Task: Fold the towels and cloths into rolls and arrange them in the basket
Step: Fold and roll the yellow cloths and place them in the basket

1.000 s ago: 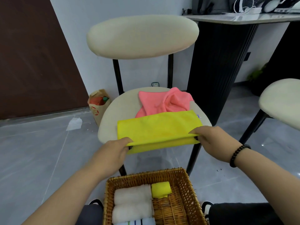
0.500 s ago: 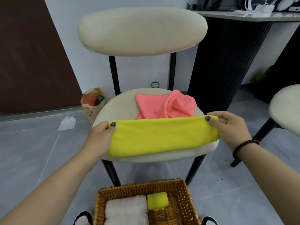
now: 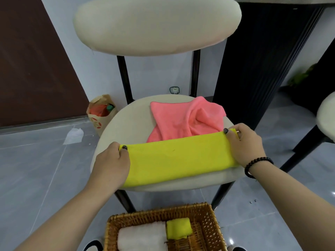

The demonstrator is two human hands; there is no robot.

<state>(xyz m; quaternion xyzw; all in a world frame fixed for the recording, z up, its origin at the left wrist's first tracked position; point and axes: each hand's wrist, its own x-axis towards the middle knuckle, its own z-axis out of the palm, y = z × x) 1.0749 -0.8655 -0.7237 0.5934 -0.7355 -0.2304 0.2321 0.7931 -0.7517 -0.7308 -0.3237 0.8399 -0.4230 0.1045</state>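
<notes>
Yellow cloth [image 3: 179, 158]: folded into a long flat band, lying across the front of the chair seat [image 3: 134, 122], its near edge close to the seat's front rim.
Left hand [image 3: 111, 166]: grips the band's left end, thumb on top with a dark-painted nail, fingers curled under the cloth.
Right hand [image 3: 243, 144]: pinches the band's right end at its far corner, thumb on top; a black bead bracelet [image 3: 257, 164] sits on the wrist.
Pink cloth [image 3: 186, 120]: crumpled on the seat behind the yellow band, its near edge tucked under the band.
Wicker basket [image 3: 208, 223]: on the floor in front of the seat, below the hands.
White towel rolls [image 3: 143, 236]: in the basket's left part, side by side.
Yellow roll [image 3: 178, 228]: in the basket, touching the right of the white rolls.
Paper bag [image 3: 99, 115]: on the floor left of the seat, by the wall.
</notes>
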